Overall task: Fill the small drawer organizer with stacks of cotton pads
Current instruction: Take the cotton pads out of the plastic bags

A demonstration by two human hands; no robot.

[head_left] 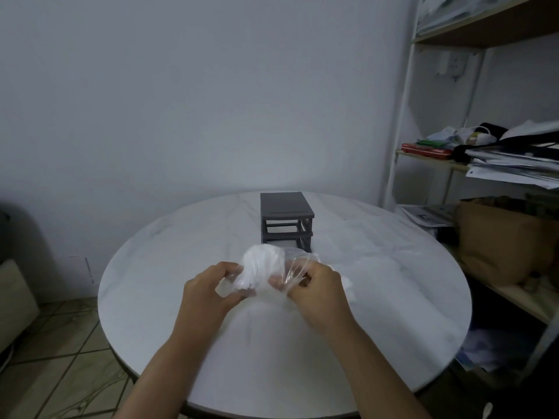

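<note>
Held clear bag (292,267) of cotton pads (260,264) above table (181,237), just before drawer organizer (286,207). Pinched film each side with left hand (208,287) and right hand (317,287). Judged pads light, soft, compressible, film slippery. Better gripped around stack's sides.

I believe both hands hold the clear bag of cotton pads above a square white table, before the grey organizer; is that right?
Not quite: the head view shows the table is round, not square; the rest is right.
</note>
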